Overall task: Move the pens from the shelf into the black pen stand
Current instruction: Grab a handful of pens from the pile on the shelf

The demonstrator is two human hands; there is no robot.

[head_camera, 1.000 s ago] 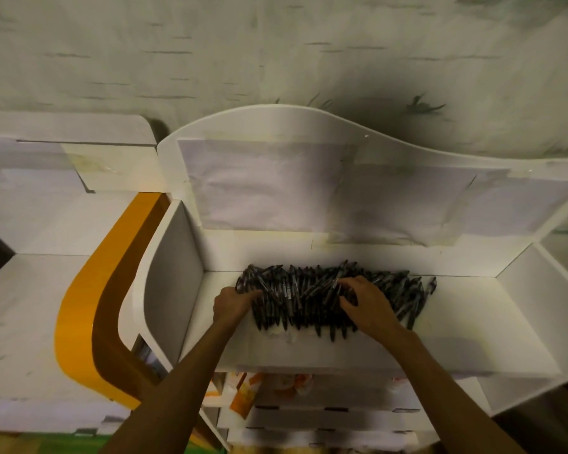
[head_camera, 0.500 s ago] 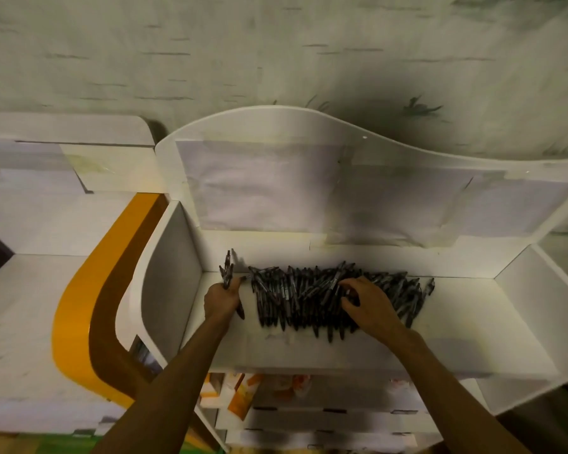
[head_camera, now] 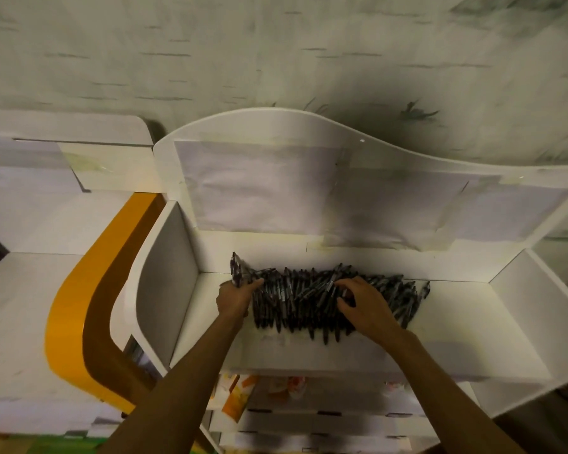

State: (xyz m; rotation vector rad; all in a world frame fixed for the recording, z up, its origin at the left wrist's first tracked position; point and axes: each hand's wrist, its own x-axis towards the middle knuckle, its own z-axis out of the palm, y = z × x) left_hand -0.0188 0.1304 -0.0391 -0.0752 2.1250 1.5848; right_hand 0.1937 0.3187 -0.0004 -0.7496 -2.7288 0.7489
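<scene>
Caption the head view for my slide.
Left hand grips a few pens while right hand sorts the pile on the shelf.

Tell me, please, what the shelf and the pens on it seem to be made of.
Shelf: probably painted or laminated board, matte white, with flat panels and clean cut edges. Pens: likely plastic, dark and slightly glossy, with small highlights on the barrels; too small to say for sure.

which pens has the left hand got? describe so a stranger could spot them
Start at the white shelf with the curved back panel; a heap of black pens lies across its floor. At the heap's left end the left hand grips a small bunch of pens. Unlike the heap, which lies flat, this bunch sticks up out of the fist toward the back panel.
</scene>
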